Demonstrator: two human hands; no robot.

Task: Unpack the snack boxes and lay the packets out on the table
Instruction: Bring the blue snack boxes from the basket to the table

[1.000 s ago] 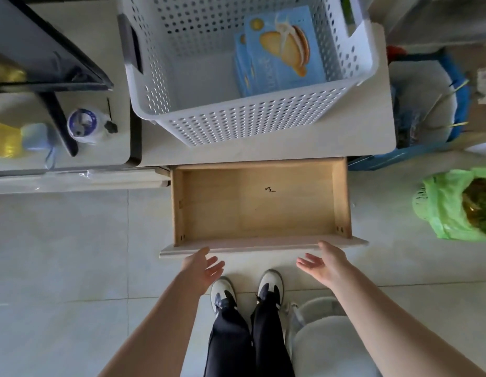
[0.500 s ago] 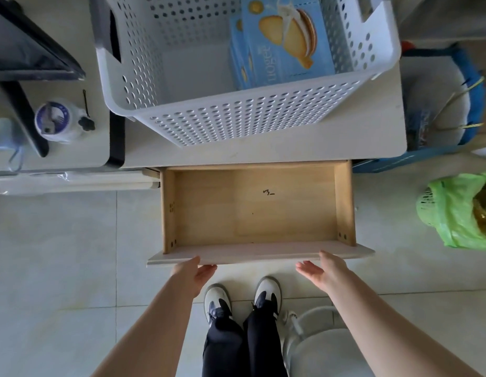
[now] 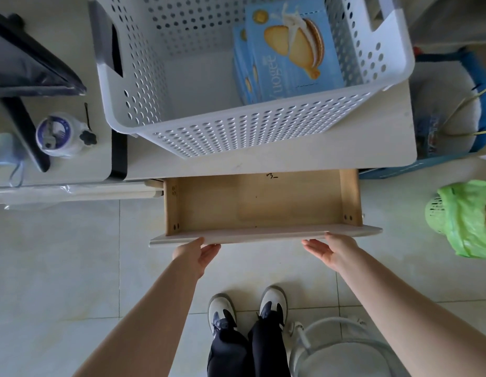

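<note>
Drawer (image 3: 261, 205): wooden, nothing inside | left hand (image 3: 194, 254), right hand (image 3: 333, 250): fingers straight against its front panel | white basket (image 3: 236, 131) beyond hands: blue snack boxes (image 3: 290, 53)

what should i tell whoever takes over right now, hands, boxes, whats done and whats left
Left hand and right hand: both open, fingers straight, pressed against the front panel of the drawer, which is partly pulled out with nothing visible inside.
Blue snack boxes stand in the white basket on the table.
Done: nothing unpacked; no packets on the table.
Left: take the boxes out, open them, lay out the packets.
</note>
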